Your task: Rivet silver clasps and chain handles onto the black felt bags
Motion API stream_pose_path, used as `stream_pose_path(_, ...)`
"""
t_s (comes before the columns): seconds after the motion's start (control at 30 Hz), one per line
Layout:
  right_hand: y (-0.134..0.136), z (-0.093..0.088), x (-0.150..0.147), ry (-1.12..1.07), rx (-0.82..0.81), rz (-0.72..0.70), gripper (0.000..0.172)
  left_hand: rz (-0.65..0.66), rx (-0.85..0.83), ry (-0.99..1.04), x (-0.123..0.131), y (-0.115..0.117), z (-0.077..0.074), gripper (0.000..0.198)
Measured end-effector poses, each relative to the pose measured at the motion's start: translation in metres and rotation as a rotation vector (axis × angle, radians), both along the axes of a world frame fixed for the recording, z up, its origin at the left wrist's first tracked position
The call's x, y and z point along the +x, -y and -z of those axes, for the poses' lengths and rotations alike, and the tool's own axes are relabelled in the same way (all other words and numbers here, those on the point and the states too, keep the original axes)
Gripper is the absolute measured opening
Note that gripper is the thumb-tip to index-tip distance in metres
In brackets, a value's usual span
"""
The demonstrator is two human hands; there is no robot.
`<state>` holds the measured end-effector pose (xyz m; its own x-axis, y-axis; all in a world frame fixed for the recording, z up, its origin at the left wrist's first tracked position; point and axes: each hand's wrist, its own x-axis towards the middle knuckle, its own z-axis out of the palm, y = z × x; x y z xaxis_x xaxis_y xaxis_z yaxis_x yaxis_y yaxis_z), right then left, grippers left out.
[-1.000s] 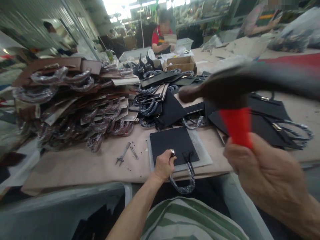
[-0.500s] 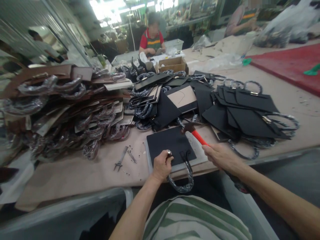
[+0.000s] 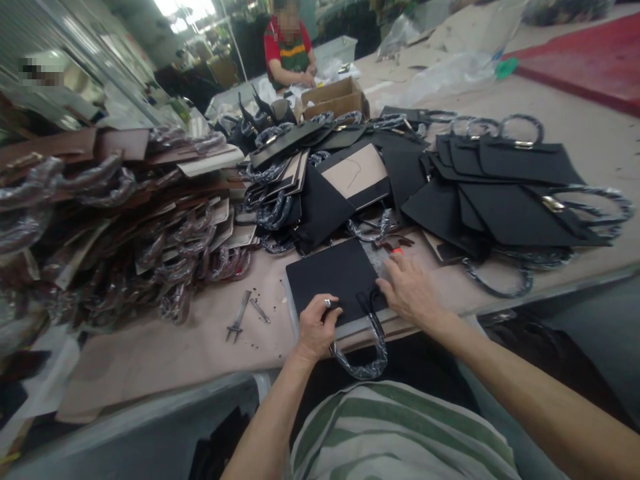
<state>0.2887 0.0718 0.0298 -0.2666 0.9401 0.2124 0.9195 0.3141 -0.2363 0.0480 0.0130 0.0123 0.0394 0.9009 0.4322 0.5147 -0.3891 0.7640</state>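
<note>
A flat black bag panel (image 3: 327, 273) lies on a pale slab (image 3: 291, 303) at the table's front edge. Its curved handle (image 3: 367, 369), wrapped in clear plastic, hangs toward my body. My left hand (image 3: 319, 327) is closed on a short metal punch (image 3: 329, 304), tilted low over the panel's front part. At the panel's right edge is my right hand (image 3: 413, 290), fingers spread and holding nothing. Just beyond its fingertips lies a hammer (image 3: 399, 243) with a dark head; most of its red handle is hidden by the hand.
Brown bag panels (image 3: 145, 227) with wrapped handles are heaped at left. Black bag panels (image 3: 515, 207) pile up behind and at right. A caliper-like metal tool (image 3: 239, 317) and a thin metal rod (image 3: 261, 311) lie left of the slab. Across the table sits a co-worker (image 3: 289, 50).
My right hand has let go of the hammer, which now lies on the slab, and has moved to the panel's right edge. The punch in my left hand has tipped over. The view has shifted.
</note>
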Motion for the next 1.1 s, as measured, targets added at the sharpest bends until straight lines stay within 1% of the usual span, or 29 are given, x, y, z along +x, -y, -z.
stream_pose_path(0.1, 0.007, 0.011, -0.023, -0.05, 0.007, -0.167, 0.042, -0.014, -0.002, -0.029, 0.0, 0.001, 0.002, 0.01)
stream_pose_path(0.17, 0.01, 0.015, -0.031, -0.063, -0.018, -0.203, 0.042, -0.038, -0.019, -0.031, 0.001, 0.001, 0.002, 0.01)
stream_pose_path(0.27, 0.009, 0.015, -0.032, -0.068, -0.044, -0.196, 0.044, -0.088, -0.077, -0.003, 0.0, 0.001, 0.001, 0.008)
stream_pose_path(0.37, 0.008, 0.013, -0.03, -0.081, -0.053, -0.186, 0.044, -0.15, -0.16, 0.1, -0.001, -0.001, -0.002, 0.011)
stream_pose_path(0.43, 0.008, 0.012, -0.031, -0.094, -0.058, -0.18, 0.044, -0.152, -0.179, 0.127, -0.002, -0.001, -0.003, 0.011)
stream_pose_path(0.53, 0.008, 0.01, -0.032, -0.099, -0.074, -0.178, 0.045, -0.101, -0.16, 0.051, 0.0, -0.001, -0.005, 0.009)
stream_pose_path(0.6, 0.009, 0.009, -0.032, -0.096, -0.085, -0.177, 0.045, -0.104, -0.139, 0.012, 0.002, 0.0, -0.004, 0.01)
stream_pose_path(0.7, 0.01, 0.008, -0.032, -0.091, -0.09, -0.17, 0.045, -0.126, -0.1, -0.011, 0.004, 0.0, -0.002, 0.01)
stream_pose_path(0.97, 0.009, 0.011, -0.033, -0.081, -0.087, -0.164, 0.045, -0.119, -0.057, -0.048, 0.007, -0.001, -0.001, 0.01)
stream_pose_path(1.1, 0.01, 0.011, -0.032, -0.085, -0.078, -0.171, 0.046, -0.083, -0.037, -0.074, 0.007, -0.001, 0.002, 0.01)
